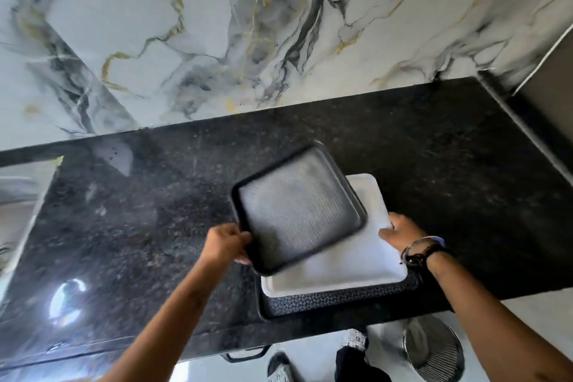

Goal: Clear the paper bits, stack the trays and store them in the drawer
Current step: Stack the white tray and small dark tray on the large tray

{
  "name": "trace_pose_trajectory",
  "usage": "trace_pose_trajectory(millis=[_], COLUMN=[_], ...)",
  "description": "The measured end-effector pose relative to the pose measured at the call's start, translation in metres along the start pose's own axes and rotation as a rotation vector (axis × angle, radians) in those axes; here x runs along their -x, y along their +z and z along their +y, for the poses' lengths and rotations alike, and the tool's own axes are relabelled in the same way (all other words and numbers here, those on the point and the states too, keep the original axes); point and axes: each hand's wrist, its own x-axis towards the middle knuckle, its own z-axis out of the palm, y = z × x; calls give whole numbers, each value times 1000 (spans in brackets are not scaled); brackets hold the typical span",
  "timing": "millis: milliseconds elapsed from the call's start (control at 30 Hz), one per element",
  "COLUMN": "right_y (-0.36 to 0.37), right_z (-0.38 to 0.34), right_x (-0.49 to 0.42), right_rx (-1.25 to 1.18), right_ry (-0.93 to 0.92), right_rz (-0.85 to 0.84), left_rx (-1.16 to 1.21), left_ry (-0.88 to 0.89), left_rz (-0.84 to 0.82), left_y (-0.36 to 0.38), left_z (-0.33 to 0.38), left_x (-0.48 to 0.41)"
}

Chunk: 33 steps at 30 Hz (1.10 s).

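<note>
1. Drawer handle [245,356] sits below the counter's front edge, drawer shut. Both hands are busy, so opening it means letting go of the stack; the stack could be left perched too near the edge.
2. Patterned black tray [335,304] is the base and sits close to the countertop [130,226] front edge. A push toward the person could tip it off.
3. Left hand [224,243] pinches the dark tray [299,211] by one corner only. It's tilted, rotated and lifted over the white tray [344,270]. Risk: it pivots, slips, or lands skewed and won't nest.
4. Right hand [400,231] presses on the white tray's right rim, fingers partly hidden; cannot tell if curled under. If it lifts off, the white tray could slide when the dark one drops.
5. No paper bits visible on the counter; motion blur could hide small ones.
</note>
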Motion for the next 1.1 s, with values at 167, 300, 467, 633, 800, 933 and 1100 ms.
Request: trace_pose_trajectory(millis=[167, 300, 467, 633, 800, 933, 1100], right_y=[-6, -9, -5, -1, 23, 118, 329], right_z=[19, 29, 32, 28, 23, 32, 60], right_x=[-2, -2, -9, 0, 66, 159, 198], right_rx=[-142, -252, -144, 54, 63, 58, 422], right_ry=[45, 11, -68, -101, -338, -839, -610], right_rz=[-12, -57, -60, 3, 756, 617, -265], left_rx=[-457, -639, -807, -799, -817, -1206, -1226], left_ry=[22, 31, 8, 151, 553, 378, 499], left_rz=[-50, -7, 95, 285, 575, 217, 209], left_y=[46, 62, 83, 93, 53, -7, -26], left_z=[0, 10, 15, 4, -63, -148, -192], left_x=[9, 14, 17, 38, 81, 84, 63])
